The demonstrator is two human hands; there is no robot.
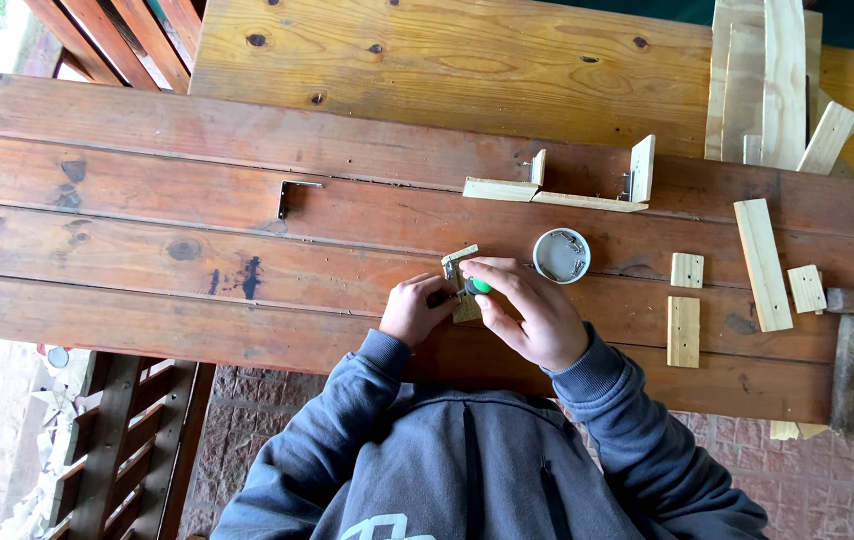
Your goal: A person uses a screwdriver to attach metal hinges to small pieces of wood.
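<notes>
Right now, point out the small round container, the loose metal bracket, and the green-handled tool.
small round container (pixel 561 256), head view, on its pale inner floor.
loose metal bracket (pixel 287 195), head view, at its bend on the dark plank.
green-handled tool (pixel 480 286), head view, on the green handle.

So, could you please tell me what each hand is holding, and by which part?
The right hand grips a green-handled tool by its handle. The left hand steadies a small pale wooden block from its left side; the exact grip is hidden.
</notes>
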